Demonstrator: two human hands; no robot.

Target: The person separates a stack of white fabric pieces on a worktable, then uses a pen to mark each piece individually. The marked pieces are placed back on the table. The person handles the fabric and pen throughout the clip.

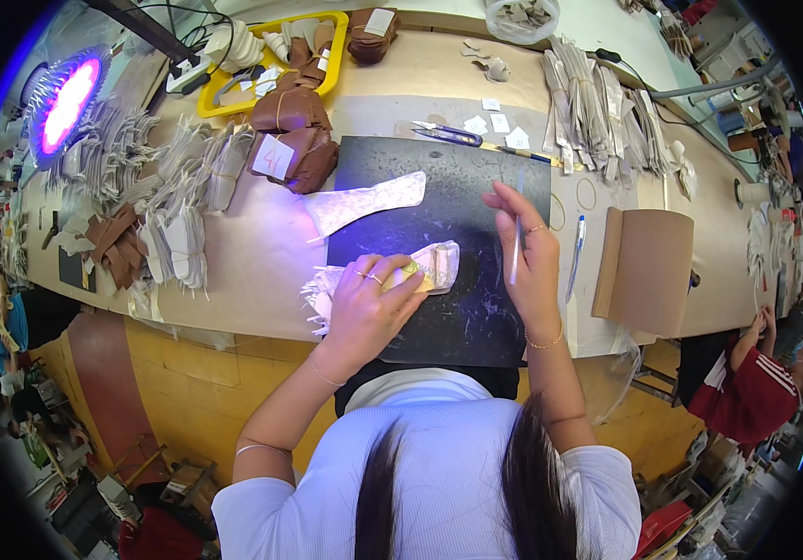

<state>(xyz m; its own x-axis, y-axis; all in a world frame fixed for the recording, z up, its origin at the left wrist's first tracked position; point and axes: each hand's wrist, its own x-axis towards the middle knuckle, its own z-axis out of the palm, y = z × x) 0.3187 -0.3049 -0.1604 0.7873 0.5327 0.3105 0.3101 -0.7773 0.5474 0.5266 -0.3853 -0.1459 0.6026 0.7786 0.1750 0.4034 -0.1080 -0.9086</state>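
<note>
My left hand (373, 297) is closed over a bundle of pale cut pieces (441, 265), pressing it on the black mat (481, 327). Thin tails of the bundle stick out on the hand's left side. A small yellowish piece (413, 270) shows under its fingertips. To the right, my right hand (534, 266) is raised over the mat's edge, thumb and fingers around a thin pale strip (515, 257); its kind is unclear. A single whitish cut piece (364, 203), flared at one end, lies beyond my left hand across the mat's left edge.
Brown leather pieces (303, 126) are stacked behind the mat, near a yellow tray (336, 79). Thread snips (453, 133) and a pen (576, 257) lie around it. Bundled strips (597, 107) fill the back right; a brown board (649, 271) lies right. A bright lamp (70, 105) stands left.
</note>
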